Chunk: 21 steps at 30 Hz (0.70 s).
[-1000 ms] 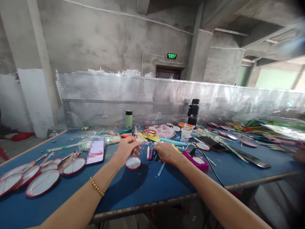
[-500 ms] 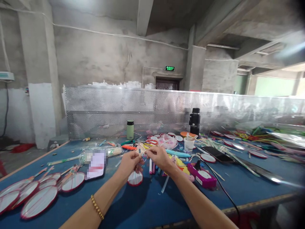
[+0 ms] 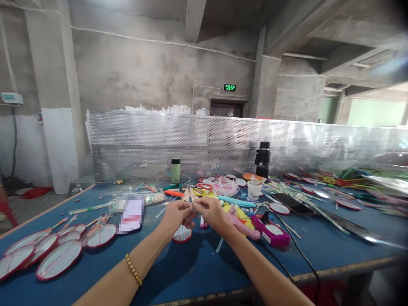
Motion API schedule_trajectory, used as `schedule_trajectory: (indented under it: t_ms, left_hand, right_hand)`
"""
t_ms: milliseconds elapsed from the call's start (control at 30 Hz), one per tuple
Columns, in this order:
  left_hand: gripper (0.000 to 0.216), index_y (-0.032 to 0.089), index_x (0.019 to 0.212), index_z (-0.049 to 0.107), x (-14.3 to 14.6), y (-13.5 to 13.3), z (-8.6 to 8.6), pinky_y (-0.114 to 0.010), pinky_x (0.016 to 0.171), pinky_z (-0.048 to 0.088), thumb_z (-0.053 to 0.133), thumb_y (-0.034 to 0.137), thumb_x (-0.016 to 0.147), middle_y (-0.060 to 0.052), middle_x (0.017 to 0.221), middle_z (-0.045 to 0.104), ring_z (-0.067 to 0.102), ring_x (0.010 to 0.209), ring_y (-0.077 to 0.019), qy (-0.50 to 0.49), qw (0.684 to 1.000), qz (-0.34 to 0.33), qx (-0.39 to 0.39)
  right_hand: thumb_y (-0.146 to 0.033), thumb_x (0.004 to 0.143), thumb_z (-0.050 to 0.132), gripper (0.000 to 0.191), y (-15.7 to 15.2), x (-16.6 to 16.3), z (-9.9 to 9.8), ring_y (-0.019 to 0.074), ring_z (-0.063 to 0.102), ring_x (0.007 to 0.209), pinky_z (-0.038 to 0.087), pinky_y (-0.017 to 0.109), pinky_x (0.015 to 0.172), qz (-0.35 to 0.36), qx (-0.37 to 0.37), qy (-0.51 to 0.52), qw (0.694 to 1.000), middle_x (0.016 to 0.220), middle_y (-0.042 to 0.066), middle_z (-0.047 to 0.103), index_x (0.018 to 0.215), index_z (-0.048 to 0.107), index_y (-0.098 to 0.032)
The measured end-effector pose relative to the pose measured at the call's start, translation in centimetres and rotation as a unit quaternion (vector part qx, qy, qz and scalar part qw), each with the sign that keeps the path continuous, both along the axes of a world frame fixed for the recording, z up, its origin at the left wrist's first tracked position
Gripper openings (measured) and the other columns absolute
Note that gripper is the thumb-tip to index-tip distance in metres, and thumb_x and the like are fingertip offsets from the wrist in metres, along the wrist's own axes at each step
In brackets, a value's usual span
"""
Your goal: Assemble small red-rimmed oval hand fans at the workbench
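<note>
Red-rimmed disc (image 3: 182, 234): just below our left hand (image 3: 177, 216); looks unfinished.
Slim stick (image 3: 190, 195): upright, pinched where our left and right hand (image 3: 211, 213) meet; we can't tell whether it joins the disc.
Left pile (image 3: 59, 261): several with handles (image 3: 58, 224), seemingly done.
White cup (image 3: 254, 191): holds a stick-like tool (image 3: 253, 179).
Green bottle (image 3: 175, 172), black flask (image 3: 263, 162): capped, contents hidden.

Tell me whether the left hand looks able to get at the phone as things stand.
Probably yes: the phone is to the left of the left hand, with nothing tall between them; the hand seems to pinch a thin strip, though, which may hinder grasping.
</note>
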<state>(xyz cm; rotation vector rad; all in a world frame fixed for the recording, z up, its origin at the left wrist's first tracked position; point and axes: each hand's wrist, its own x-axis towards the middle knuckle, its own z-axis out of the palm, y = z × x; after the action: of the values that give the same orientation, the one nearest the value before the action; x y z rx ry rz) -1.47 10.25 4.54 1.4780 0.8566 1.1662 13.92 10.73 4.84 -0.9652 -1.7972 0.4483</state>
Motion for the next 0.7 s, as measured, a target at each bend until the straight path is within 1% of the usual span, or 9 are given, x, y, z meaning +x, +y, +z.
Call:
schedule_trajectory:
  t_ms: [67, 133, 233, 300, 400, 500, 700]
  left_hand:
    - [0.034, 0.015, 0.069, 0.056, 0.0, 0.1, 0.0, -0.022, 0.037, 0.044, 0.071, 0.046, 0.071, -0.003, 0.060, 0.067, 0.062, 0.041, -0.0151, 0.019, 1.000, 0.002, 0.009]
    - [0.032, 0.016, 0.065, 0.056, 0.0, 0.1, 0.0, -0.021, 0.033, 0.038, 0.066, 0.044, 0.075, -0.002, 0.056, 0.065, 0.058, 0.036, -0.0133, 0.042, 0.999, 0.010, 0.029]
    - [0.027, 0.016, 0.063, 0.058, -0.1, 0.1, 0.0, -0.019, 0.031, 0.030, 0.061, 0.036, 0.080, -0.001, 0.053, 0.063, 0.051, 0.031, -0.0092, 0.083, 0.993, 0.029, 0.073]
    - [0.023, 0.017, 0.064, 0.060, -0.2, 0.0, 0.0, -0.018, 0.033, 0.029, 0.058, 0.032, 0.081, 0.000, 0.054, 0.063, 0.050, 0.031, -0.0083, 0.107, 0.988, 0.041, 0.100]
    - [0.024, 0.018, 0.064, 0.059, -0.1, 0.0, -0.1, -0.019, 0.037, 0.032, 0.056, 0.032, 0.083, 0.000, 0.053, 0.063, 0.050, 0.033, -0.0090, 0.138, 0.981, 0.050, 0.128]
    - [0.026, 0.019, 0.065, 0.059, 0.0, -0.1, -0.3, -0.020, 0.039, 0.032, 0.054, 0.035, 0.084, 0.000, 0.053, 0.063, 0.050, 0.034, -0.0098, 0.164, 0.974, 0.054, 0.145]
    - [0.027, 0.018, 0.068, 0.060, -0.1, 0.0, -0.4, -0.021, 0.042, 0.032, 0.054, 0.038, 0.084, 0.001, 0.055, 0.064, 0.046, 0.034, -0.0091, 0.188, 0.968, 0.054, 0.157]
  right_hand:
    - [-0.031, 0.078, 0.058, 0.019, 0.2, 0.1, -0.1, 0.0121, 0.060, 0.061, 0.045, 0.021, 0.057, 0.004, -0.009, 0.013, 1.000, 0.066, 0.000, 0.067, 0.073, 0.068, -0.016]
    - [-0.033, 0.077, 0.058, 0.020, 0.2, 0.2, -0.2, 0.0099, 0.055, 0.052, 0.042, 0.020, 0.049, 0.012, -0.028, 0.023, 0.999, 0.063, -0.001, 0.064, 0.072, 0.067, -0.016]
    - [-0.038, 0.077, 0.057, 0.024, 0.1, 0.2, -0.1, 0.0067, 0.045, 0.037, 0.034, 0.019, 0.036, 0.030, -0.067, 0.037, 0.997, 0.059, -0.002, 0.061, 0.071, 0.065, -0.016]
    - [-0.042, 0.076, 0.057, 0.027, -0.1, 0.1, 0.1, 0.0061, 0.042, 0.032, 0.031, 0.019, 0.032, 0.039, -0.089, 0.047, 0.994, 0.058, -0.003, 0.060, 0.072, 0.064, -0.016]
    - [-0.044, 0.074, 0.058, 0.029, -0.4, 0.1, 0.3, 0.0061, 0.041, 0.030, 0.029, 0.019, 0.030, 0.044, -0.111, 0.059, 0.991, 0.054, -0.003, 0.058, 0.069, 0.062, -0.015]
    - [-0.043, 0.073, 0.059, 0.028, -0.6, 0.0, 0.4, 0.0063, 0.042, 0.030, 0.030, 0.018, 0.030, 0.042, -0.123, 0.067, 0.989, 0.050, -0.004, 0.056, 0.066, 0.059, -0.016]
    - [-0.041, 0.072, 0.059, 0.027, -1.0, -0.1, 0.6, 0.0061, 0.041, 0.030, 0.030, 0.018, 0.031, 0.036, -0.142, 0.073, 0.986, 0.046, -0.005, 0.053, 0.063, 0.057, -0.016]
